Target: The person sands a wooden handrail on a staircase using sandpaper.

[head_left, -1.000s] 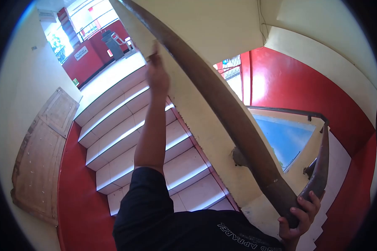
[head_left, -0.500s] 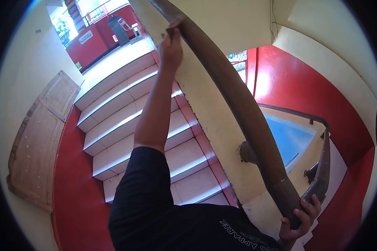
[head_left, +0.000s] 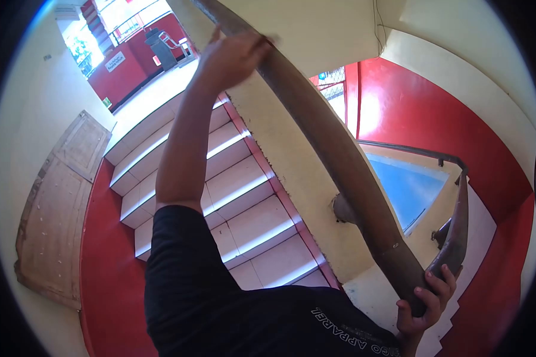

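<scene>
A thick brown handrail (head_left: 324, 140) runs diagonally from the top of the view to a bend at the lower right. My left hand (head_left: 232, 59) is at its upper stretch, thumb raised and fingers curled against the rail's edge. Those fingertips are blurred, and whatever they may hold is hidden. Down at the bend, my right hand (head_left: 426, 306) is closed around the rail, several fingers showing on its near side. A round bracket (head_left: 343, 209) joins the rail to the cream wall (head_left: 292, 160).
White tiled steps (head_left: 238, 184) with a red edge rise on the left towards a landing. A wooden panel (head_left: 56, 202) is at the left wall. Beyond the bend, another rail section (head_left: 455, 235) continues near a blue panel (head_left: 405, 190). A dark bin (head_left: 161, 49) stands upstairs.
My left hand has turned over and shifted slightly left, its fingers now across the rail's edge; a dark piece showed at its fingers before. My right hand keeps its hold.
</scene>
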{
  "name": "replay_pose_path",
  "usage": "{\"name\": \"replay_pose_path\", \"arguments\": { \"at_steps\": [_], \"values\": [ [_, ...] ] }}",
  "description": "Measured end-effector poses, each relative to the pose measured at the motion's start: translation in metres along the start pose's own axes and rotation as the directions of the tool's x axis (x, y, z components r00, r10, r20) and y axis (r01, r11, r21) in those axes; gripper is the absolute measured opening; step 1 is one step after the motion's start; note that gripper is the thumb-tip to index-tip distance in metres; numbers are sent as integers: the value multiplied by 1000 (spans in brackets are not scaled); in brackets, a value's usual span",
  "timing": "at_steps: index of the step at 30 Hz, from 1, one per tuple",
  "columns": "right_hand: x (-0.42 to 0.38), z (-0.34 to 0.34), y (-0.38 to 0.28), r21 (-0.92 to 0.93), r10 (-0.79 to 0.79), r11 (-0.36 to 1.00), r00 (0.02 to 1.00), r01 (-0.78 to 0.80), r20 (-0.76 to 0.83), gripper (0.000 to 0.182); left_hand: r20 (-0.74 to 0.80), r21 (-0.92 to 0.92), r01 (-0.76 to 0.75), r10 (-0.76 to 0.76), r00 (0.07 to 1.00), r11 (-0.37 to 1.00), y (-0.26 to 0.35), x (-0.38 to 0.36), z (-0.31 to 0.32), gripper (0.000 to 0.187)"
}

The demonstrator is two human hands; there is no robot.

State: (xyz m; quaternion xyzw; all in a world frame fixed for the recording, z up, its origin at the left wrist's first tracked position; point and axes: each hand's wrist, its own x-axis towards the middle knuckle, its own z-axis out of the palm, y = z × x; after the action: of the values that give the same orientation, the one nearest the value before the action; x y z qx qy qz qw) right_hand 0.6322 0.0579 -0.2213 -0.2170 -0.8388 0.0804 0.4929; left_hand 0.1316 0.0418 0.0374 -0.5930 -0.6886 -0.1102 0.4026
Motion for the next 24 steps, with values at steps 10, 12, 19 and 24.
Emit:
{"name": "replay_pose_path", "arguments": {
  "at_steps": [10, 12, 19, 24],
  "values": [
    [8, -2, -9, -37, 83, 996, 996, -82, 14, 36, 61, -423, -399, 466, 883, 813, 101, -30, -14, 31],
    [10, 0, -10, -44, 93, 995, 996, -94, -6, 36, 184, -104, -141, 159, 970, 984, 83, -3, 1, 29],
    [11, -2, -9, -8, 80, 997, 997, -80, 7, 36, 176, -367, -377, 462, 869, 850, 125, -28, -23, 21],
    [13, -2, -9, 0, 82, 997, 997, -82, -3, 36, 135, -453, -424, 530, 837, 784, 153, -54, -34, 23]
  ]
}}
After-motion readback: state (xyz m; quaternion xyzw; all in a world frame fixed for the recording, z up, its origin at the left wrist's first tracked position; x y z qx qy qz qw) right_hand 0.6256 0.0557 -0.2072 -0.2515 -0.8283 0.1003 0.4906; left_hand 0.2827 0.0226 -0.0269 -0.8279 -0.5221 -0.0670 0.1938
